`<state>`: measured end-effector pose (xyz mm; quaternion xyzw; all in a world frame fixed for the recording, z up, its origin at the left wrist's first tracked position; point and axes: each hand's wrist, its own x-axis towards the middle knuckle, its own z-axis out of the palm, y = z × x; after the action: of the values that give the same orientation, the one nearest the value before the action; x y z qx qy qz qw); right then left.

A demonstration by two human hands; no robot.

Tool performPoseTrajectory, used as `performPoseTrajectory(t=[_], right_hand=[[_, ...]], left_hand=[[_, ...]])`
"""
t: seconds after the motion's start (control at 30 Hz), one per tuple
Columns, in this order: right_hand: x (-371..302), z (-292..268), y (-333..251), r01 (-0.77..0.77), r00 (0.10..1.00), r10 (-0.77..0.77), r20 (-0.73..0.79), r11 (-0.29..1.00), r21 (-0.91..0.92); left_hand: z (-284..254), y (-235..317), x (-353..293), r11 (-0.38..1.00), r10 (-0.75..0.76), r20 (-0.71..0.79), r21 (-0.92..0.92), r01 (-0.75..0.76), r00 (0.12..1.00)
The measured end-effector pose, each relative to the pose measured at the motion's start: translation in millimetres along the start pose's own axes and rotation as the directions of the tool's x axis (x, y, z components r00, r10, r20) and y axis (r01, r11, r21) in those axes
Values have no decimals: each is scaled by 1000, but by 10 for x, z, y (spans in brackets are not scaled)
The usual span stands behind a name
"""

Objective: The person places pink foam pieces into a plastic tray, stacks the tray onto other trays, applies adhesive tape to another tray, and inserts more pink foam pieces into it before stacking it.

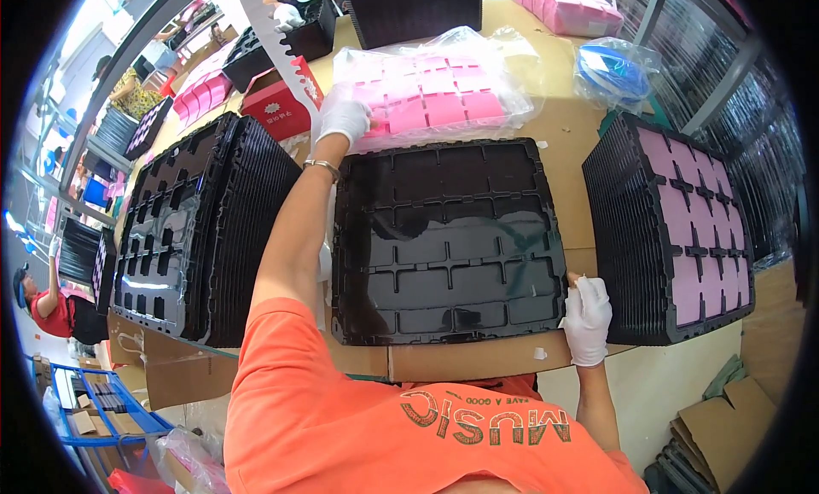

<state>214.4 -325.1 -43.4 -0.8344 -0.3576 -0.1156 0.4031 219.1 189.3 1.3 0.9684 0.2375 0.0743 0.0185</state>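
Note:
In front of me lies a shiny black plastic tray (448, 268) with a grid of shallow compartments. Beyond its far left corner, my left hand (344, 121), in a white glove with a bare fingertip, has its fingers closed at the left edge of some pink sheets (444, 110). Slots cut those sheets into a grid, and clear plastic wrap (516, 67) surrounds them. My right hand (589, 319), also white-gloved, is beside the tray's right edge with its fingers curled. Whatever those fingers hold, if anything, is hidden.
Stacked black trays (200, 229) stand at left. Another stack (682, 229), topped with pink pieces, stands at right. A red box (280, 101), a bagged blue roll (612, 72) and a pink bundle (570, 6) lie farther back. A person in red (58, 313) works at far left.

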Motion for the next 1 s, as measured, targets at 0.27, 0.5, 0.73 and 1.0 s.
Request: performPoseTrajectory(t=[0.27,0.5,0.73,1.0], right_hand=[[190,-126,-219,39,999,-43,-31,993,-109],[1419,116,-570,145,978,-140,-154,989,24],[2290,1261,-246,119,968,-154,-196,977,-179],[2739,2071,-574,347,855,-485,-181,797,-495]], left_hand=[[-150,-107,289,978,-118,61,-165,127,991],[-510,52,306,971,-217,-30,-109,212,976],[-620,2,392,967,-190,-166,-202,156,968],[-880,46,220,965,-196,-213,-215,150,957]])
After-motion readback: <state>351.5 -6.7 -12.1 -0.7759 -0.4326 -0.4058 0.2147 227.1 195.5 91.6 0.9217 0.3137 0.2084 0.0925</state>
